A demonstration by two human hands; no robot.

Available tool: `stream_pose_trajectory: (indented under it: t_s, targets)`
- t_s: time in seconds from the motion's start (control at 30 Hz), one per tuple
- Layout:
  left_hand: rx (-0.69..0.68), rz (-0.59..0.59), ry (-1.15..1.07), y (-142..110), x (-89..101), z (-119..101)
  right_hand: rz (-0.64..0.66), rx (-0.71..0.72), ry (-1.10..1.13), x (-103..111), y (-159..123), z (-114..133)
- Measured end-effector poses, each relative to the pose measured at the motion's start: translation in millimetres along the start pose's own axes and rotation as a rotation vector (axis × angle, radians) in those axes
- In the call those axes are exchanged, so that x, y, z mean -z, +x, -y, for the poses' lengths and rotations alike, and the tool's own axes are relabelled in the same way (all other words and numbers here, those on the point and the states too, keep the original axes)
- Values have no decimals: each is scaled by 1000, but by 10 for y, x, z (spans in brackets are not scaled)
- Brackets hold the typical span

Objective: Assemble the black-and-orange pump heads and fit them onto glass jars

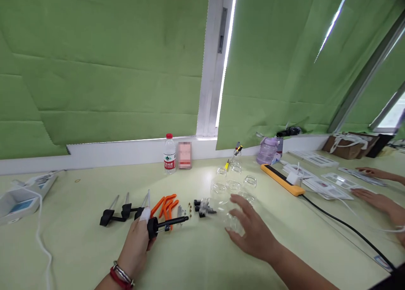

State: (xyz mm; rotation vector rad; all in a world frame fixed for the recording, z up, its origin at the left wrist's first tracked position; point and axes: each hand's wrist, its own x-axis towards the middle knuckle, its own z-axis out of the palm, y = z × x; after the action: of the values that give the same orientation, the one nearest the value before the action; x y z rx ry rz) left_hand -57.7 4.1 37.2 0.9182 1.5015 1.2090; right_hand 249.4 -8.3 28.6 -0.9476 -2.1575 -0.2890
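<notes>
My left hand (139,235) is closed around a black plastic part with a long dark rod (167,223) that points right. My right hand (253,231) curves its thumb and fingers round a clear jar (234,223), which is tilted and partly blurred. Behind it several clear glass jars (219,188) stand grouped on the table. Left of my left hand lie more black parts with metal rods (108,216). Between my hands are orange crank-shaped handles (167,203), thin metal rods (179,212), small brass-coloured pieces (190,210) and small black pieces (197,205).
A water bottle (170,155) and a pink box (185,155) stand by the wall. Screwdrivers (236,153) stand behind the jars. At right are a purple jug (267,150), an orange power strip (281,180) with a black cable, and another person's hands (375,199) over white panels.
</notes>
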Motion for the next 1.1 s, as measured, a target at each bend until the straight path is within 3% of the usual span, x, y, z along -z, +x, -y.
stream_pose_trajectory:
  t_s: [0.17,0.23,0.3,0.47,0.6,0.87,1.0,1.1]
  targets:
    - [3,6,-51,-16,-29,38,-92,-772,255,-166,-197,-289]
    - [-12,18,-54,-26,-30,43,-101,-962,315,-223,-248,-322]
    - [-11,15,-64,-26,-25,47,-89,-1047,321,-236,-290,-324]
    - [-4,29,-85,-3,-16,68,19,-1046,219,-197,-344,-319]
    - [-4,49,-81,-15,-29,78,79,-978,77,-286,-317,-399]
    - [-69,61,-47,-56,-52,75,81,-845,-149,-456,-229,-581]
    - [-90,84,-34,-71,-48,64,-11,-803,-179,-446,-210,-524]
    - [-92,98,-16,-103,-52,34,-139,-540,-231,-396,-133,-282]
